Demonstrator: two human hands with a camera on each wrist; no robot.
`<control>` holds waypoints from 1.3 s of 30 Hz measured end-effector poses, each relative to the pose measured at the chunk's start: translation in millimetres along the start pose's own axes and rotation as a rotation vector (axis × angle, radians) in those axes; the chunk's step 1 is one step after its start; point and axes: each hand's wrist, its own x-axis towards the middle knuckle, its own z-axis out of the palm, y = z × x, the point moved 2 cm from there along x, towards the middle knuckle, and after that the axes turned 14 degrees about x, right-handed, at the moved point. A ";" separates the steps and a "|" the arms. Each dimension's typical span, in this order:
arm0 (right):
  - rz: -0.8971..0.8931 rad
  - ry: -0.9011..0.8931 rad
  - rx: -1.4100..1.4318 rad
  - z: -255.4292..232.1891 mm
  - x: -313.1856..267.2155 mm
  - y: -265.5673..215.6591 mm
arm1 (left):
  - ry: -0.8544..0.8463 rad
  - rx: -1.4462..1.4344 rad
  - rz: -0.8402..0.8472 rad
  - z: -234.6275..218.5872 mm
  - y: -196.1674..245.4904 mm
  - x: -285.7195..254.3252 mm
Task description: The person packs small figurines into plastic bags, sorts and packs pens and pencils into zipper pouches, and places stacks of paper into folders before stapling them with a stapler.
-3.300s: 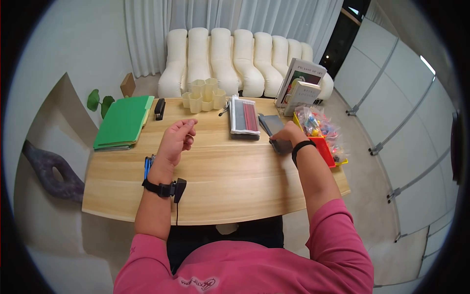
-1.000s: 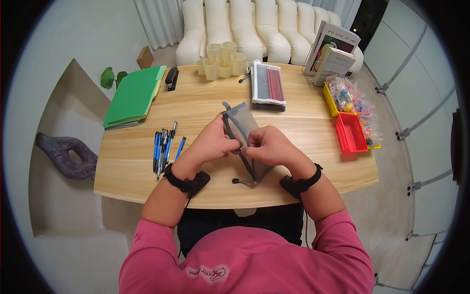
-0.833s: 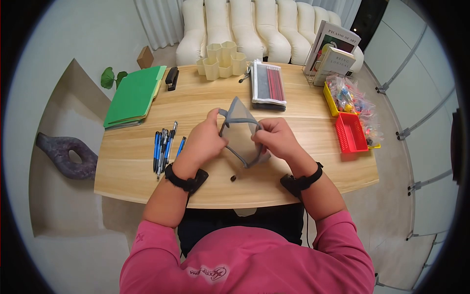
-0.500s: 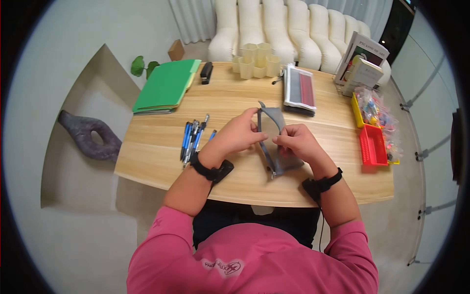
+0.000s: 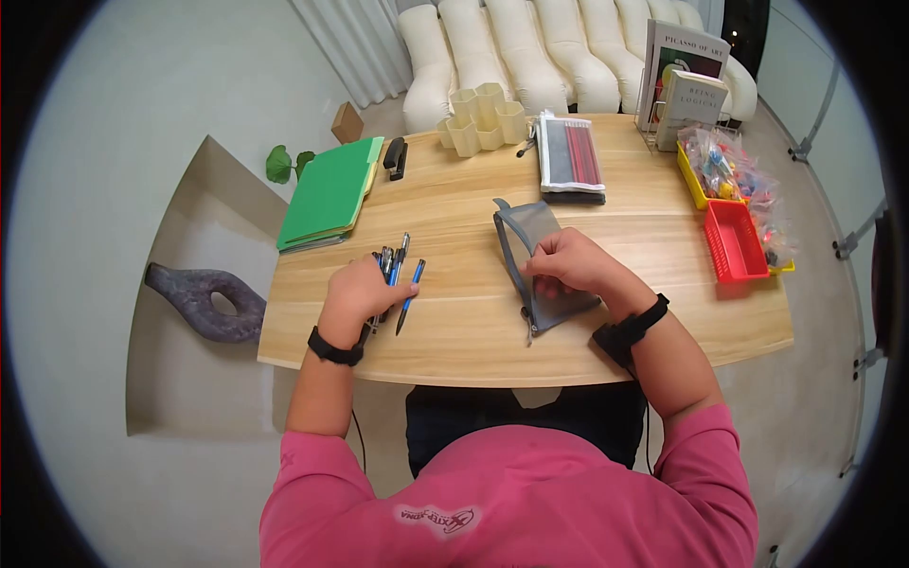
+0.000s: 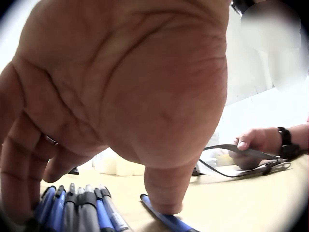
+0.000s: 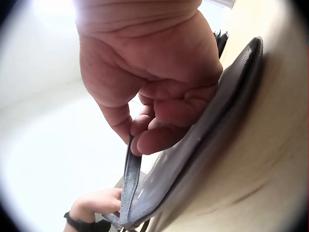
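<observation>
A grey mesh zipper pouch (image 5: pixel 538 221) lies near the middle of the table with its zipper side gaping. My right hand (image 5: pixel 576 259) pinches the edge of the opening between thumb and fingers; the right wrist view shows the zipper tape (image 7: pixel 131 174) raised at the fingertips. On the left, my left hand (image 5: pixel 356 290) is spread low over several blue and grey pens (image 6: pixel 79 210), its fingers reaching down at their far left side. The thumb touches a single blue pen (image 5: pixel 411 297) lying apart to the right of the bunch.
Green folders (image 5: pixel 331 194) and a black stapler (image 5: pixel 396 159) lie at the back left. Behind are a cream hexagonal pen holder (image 5: pixel 481 123) and a white-edged pouch (image 5: pixel 570 156) with red pencils. At right stand a red basket (image 5: pixel 735 242), bagged items (image 5: pixel 715 166) and books (image 5: pixel 691 109).
The pouch has come from the right side to the middle, and both hands have pulled it open. My left hand has let go of it and moved left onto the pens; my right keeps its hold.
</observation>
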 end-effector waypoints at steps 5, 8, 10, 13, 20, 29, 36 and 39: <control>0.000 -0.023 -0.003 3.5 0.5 3.3 | 0.027 0.091 0.079 -4.6 36.1 4.2; 0.000 -0.016 -0.007 3.3 -0.2 2.9 | -0.013 0.077 0.065 -17.4 58.8 11.3; -0.010 -0.018 0.015 1.9 1.5 5.2 | 0.030 0.087 0.070 -14.4 63.7 23.6; -0.013 -0.015 0.017 1.1 1.1 4.8 | 0.022 0.020 0.113 -3.2 70.2 43.2; -0.001 -0.014 0.016 -0.2 1.0 5.4 | 0.166 -0.052 0.124 10.6 66.4 61.8; -0.015 -0.019 0.055 -1.9 2.0 5.8 | 0.383 -1.330 0.183 6.8 46.3 94.1; -0.021 -0.003 0.092 1.3 -1.7 0.5 | 0.622 -1.680 0.490 -10.6 87.1 86.6; -0.013 0.007 0.097 -0.6 -0.5 -0.5 | 0.618 -1.695 0.473 1.3 92.0 86.9</control>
